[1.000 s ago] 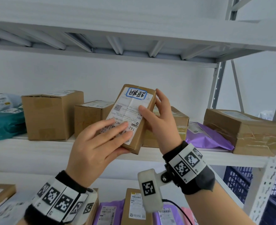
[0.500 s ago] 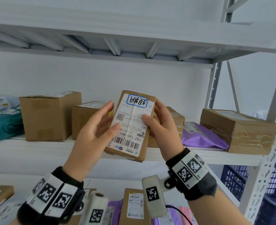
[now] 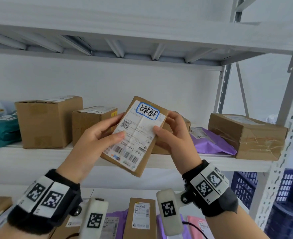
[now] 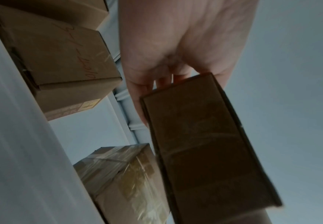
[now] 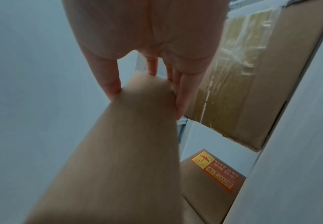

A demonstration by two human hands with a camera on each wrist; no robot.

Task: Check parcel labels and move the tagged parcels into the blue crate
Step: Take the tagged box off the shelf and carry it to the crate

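Note:
A small flat cardboard parcel (image 3: 135,135) is held up in front of the middle shelf, label side toward me. Its white shipping label carries a blue-bordered handwritten tag (image 3: 147,111) at the top end. My left hand (image 3: 97,135) grips its left edge, thumb on the label and fingers behind. My right hand (image 3: 173,135) pinches the right edge the same way. The left wrist view shows the parcel's plain brown back (image 4: 204,145) below the left hand (image 4: 176,45). In the right wrist view its side (image 5: 128,151) runs down from the right hand (image 5: 147,53). The blue crate (image 3: 287,204) stands at lower right, behind the rack post.
The middle shelf (image 3: 39,156) holds several cardboard boxes (image 3: 47,121), a teal bag (image 3: 1,131), a purple mailer (image 3: 211,142) and a taped box (image 3: 247,135). More parcels (image 3: 140,218) lie on the lower shelf. A perforated rack post (image 3: 280,152) stands at the right.
The left hand slid from lying across the label to gripping the parcel's left edge, uncovering the label. The parcel dropped slightly and tilted, its lower end swinging toward me.

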